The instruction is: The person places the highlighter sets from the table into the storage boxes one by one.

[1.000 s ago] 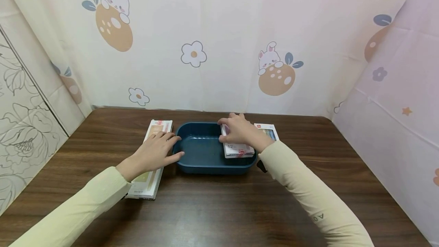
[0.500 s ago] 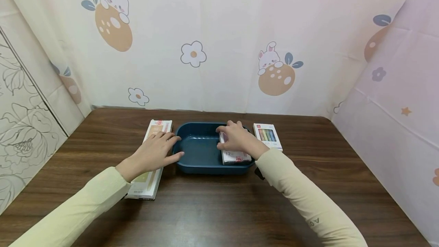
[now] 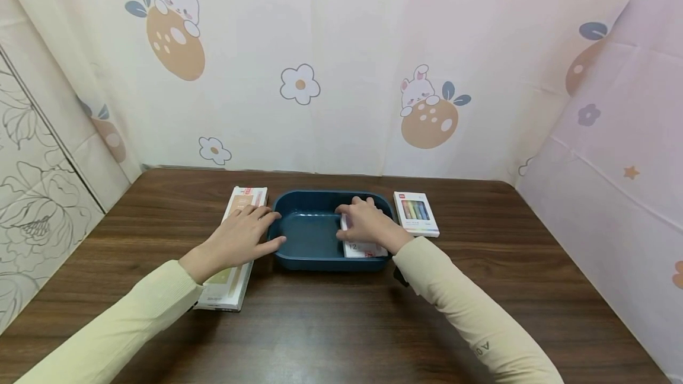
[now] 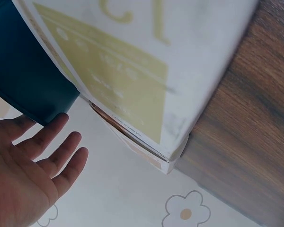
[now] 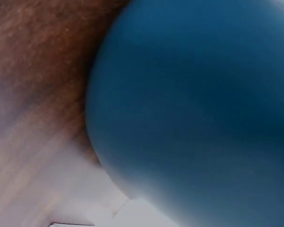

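A dark blue rectangular tray (image 3: 328, 264) stands mid-table in the head view. My right hand (image 3: 367, 224) reaches into its right half and holds a white box (image 3: 364, 249) marked 12 from above, fingers over its sides. My left hand (image 3: 233, 245) is at the tray's left end, its loosely spread fingertips right at the rim. In the left wrist view, the left hand (image 4: 31, 165) has its fingers by the tray wall (image 4: 33, 75). Only the tray's outside (image 5: 189, 109) fills the right wrist view; the right hand is out of sight there.
A stack of long white boxes (image 3: 226, 295) lies left of the tray, partly under my left hand in the head view. Right of the tray lies a small white box (image 3: 416, 215) with coloured sticks in its window. A printed curtain (image 3: 352, 123) hangs behind the wooden table (image 3: 331, 325).
My right hand has lowered the white box into the tray and shifted it slightly toward the front. The small box at right has come into fuller view. My left hand has stayed put.
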`<action>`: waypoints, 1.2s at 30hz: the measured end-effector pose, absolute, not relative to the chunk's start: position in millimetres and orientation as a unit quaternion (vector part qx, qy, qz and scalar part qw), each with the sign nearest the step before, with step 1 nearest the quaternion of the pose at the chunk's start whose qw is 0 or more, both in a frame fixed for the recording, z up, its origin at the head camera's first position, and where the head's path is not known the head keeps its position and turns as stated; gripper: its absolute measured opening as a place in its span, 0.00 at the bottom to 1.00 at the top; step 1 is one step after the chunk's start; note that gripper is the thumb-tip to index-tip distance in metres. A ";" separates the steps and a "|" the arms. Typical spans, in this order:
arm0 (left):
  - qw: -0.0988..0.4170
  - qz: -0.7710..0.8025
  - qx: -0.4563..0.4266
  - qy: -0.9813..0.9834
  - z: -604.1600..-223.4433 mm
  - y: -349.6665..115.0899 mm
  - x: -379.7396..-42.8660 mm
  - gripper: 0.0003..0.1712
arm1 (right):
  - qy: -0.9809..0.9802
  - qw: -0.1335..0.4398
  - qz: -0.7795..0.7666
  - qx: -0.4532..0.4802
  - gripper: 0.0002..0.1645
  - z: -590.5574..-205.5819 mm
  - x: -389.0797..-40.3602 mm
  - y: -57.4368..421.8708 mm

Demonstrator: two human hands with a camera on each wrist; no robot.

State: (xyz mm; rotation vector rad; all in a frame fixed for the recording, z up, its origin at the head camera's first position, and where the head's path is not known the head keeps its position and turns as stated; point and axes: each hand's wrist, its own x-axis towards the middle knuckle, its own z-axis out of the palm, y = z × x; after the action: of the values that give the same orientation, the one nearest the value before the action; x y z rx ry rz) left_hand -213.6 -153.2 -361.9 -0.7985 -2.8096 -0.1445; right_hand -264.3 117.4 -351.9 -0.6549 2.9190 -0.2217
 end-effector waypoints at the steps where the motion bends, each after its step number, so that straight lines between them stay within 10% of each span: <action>1: 0.109 -0.049 -0.272 -0.955 -361.9 -153.4 -213.5 0.35 | 0.971 0.072 -0.074 -0.217 0.32 -353.3 -264.6 117.5; 36: 0.108 -0.049 -0.271 -0.955 -362.3 -153.5 -212.8 0.35 | 0.971 0.065 -0.025 -0.227 0.35 -355.2 -263.0 117.3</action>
State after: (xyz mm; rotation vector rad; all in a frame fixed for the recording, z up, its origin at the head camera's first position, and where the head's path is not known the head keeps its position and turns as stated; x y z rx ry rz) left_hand -212.8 -153.5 -362.3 -0.7969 -2.8115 -0.1453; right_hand -263.0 117.3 -355.2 -0.6856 2.9309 -0.0757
